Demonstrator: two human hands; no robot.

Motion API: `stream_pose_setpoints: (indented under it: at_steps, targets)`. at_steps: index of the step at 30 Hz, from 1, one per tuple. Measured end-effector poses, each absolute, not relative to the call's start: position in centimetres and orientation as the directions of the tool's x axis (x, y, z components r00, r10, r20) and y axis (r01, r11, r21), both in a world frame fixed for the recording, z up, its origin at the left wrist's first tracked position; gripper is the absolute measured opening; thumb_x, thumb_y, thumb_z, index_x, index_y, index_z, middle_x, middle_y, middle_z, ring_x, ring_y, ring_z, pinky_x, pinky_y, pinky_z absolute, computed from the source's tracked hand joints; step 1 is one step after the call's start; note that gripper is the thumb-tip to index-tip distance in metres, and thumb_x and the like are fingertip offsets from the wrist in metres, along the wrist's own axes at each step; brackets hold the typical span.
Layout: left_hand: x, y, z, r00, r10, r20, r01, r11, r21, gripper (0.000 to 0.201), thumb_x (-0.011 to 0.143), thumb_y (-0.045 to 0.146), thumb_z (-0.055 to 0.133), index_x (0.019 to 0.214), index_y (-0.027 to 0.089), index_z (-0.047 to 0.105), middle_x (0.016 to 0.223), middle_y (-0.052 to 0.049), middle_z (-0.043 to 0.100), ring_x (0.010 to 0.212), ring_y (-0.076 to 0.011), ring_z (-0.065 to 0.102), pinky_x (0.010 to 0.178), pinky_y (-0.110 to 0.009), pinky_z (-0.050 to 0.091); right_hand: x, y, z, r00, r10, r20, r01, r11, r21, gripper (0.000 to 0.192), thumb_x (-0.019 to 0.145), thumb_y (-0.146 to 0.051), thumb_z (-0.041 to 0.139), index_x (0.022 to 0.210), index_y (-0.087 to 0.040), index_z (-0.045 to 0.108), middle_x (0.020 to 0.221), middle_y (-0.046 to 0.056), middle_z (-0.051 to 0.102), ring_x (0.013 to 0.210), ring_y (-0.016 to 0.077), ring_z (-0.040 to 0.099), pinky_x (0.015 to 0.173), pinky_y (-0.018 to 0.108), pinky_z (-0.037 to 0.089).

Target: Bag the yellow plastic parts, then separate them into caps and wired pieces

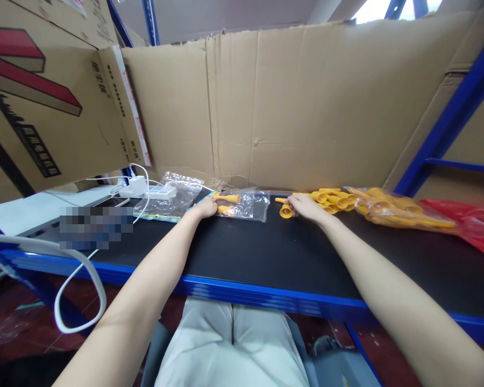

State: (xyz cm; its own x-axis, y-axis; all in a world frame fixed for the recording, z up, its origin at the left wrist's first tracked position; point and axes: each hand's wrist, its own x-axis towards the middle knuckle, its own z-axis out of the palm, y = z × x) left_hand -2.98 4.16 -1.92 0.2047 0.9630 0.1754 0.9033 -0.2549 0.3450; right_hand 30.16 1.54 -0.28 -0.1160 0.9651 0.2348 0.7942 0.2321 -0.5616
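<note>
My left hand rests at the left end of a clear plastic bag, its fingers closed at the narrow ends of two yellow plastic horns. Whether these horns lie inside the bag or on it, I cannot tell. To the right, my right hand has its fingers closed at a yellow plastic horn whose flared mouth faces me. Another narrow yellow end pokes out left of those fingertips. Beside this hand lies a loose pile of yellow horns.
A full clear bag of yellow horns and a red plastic bag lie at right. Crumpled clear bags, a white power strip and cables are at left. Cardboard backs the black shelf, which has a blue edge.
</note>
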Motion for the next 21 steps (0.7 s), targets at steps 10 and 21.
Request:
stream_pose_setpoints:
  at_steps: [10,21]
  targets:
    - [-3.0,4.0,-1.9,0.081,0.993,0.083,0.952,-0.101,0.289,0.056,0.084,0.028,0.025,0.139,0.025,0.034,0.146,0.000,0.030,0.131,-0.0307,0.032,0.105,-0.056,0.026,30.2,1.0,-0.4,-0.181,0.972,0.153,0.926,0.221,-0.307,0.038,0.072,-0.012,0.047,0.109,-0.015,0.056,0.079,0.003,0.062,0.068,0.0137,0.056,0.064,0.023,0.041]
    - [-3.4,4.6,-2.1,0.182,0.974,0.131,0.943,-0.211,0.258,0.056,0.078,0.022,0.031,0.133,0.018,0.043,0.136,-0.005,0.046,0.124,-0.0227,0.043,0.105,-0.038,0.030,29.9,0.1,0.4,-0.159,0.981,0.108,0.986,0.154,0.057,0.020,0.069,-0.016,0.047,0.088,-0.020,0.055,0.095,0.008,0.062,0.093,0.0260,0.055,0.078,0.040,0.036]
